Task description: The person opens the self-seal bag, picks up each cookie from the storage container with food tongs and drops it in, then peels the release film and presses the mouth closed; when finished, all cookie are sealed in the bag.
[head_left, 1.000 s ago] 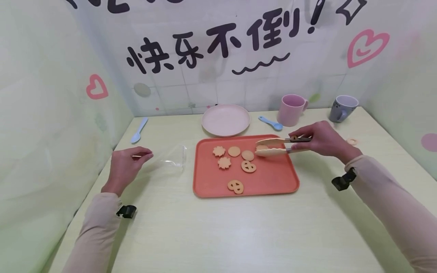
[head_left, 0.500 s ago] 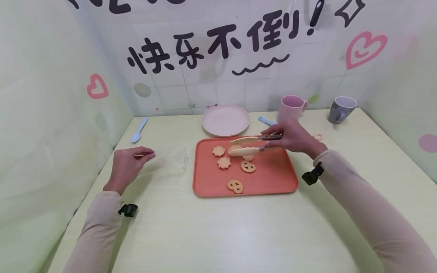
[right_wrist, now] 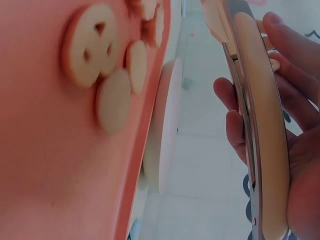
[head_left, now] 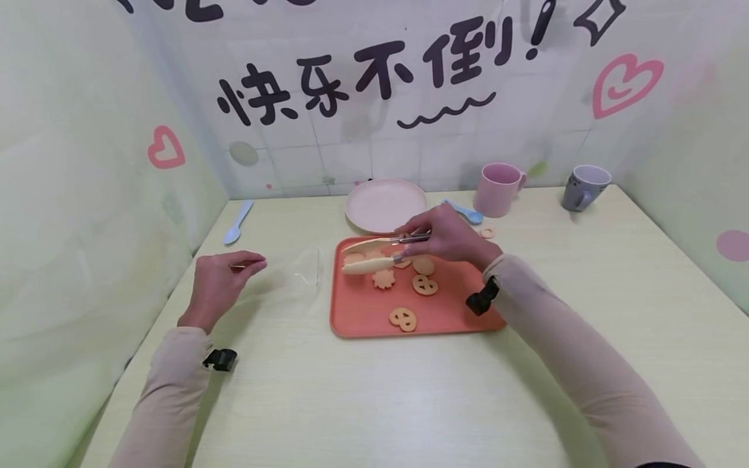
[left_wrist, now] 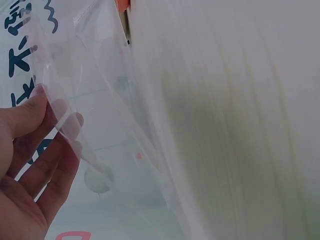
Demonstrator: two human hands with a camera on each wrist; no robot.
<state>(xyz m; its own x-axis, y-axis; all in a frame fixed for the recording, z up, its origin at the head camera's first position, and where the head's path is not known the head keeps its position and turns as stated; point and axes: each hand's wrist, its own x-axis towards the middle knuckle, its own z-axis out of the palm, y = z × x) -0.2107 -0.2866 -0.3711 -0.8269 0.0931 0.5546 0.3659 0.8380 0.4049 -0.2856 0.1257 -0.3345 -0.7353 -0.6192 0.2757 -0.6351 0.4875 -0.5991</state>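
In the head view my left hand (head_left: pixel 216 286) pinches the edge of a clear plastic bag (head_left: pixel 301 273), left of the orange tray (head_left: pixel 418 325). The left wrist view shows the bag (left_wrist: pixel 115 130) between thumb and fingers. My right hand (head_left: pixel 450 237) grips food tongs (head_left: pixel 371 265), whose tips hang over the tray's left end. A tan cookie (head_left: pixel 354 258) seems to sit between those tips, partly hidden. Several cookies lie on the tray, among them a flower-shaped cookie (head_left: pixel 383 279), a round cookie (head_left: pixel 424 266) and two pretzel-shaped cookies (head_left: pixel 403 319). In the right wrist view the tongs (right_wrist: pixel 265 125) lie along the palm.
Behind the tray lies a pink plate (head_left: pixel 386 205). A pink mug (head_left: pixel 497 188), a grey mug (head_left: pixel 585 188) and a blue spoon (head_left: pixel 468 213) are at the back right, with a small ring (head_left: pixel 487 232) nearer. Another blue spoon (head_left: pixel 238 223) lies back left.
My right hand has carried the tongs leftward across the tray, from its right side to its left end, the cookie apparently travelling between the tips. The left hand barely moved and keeps the bag.
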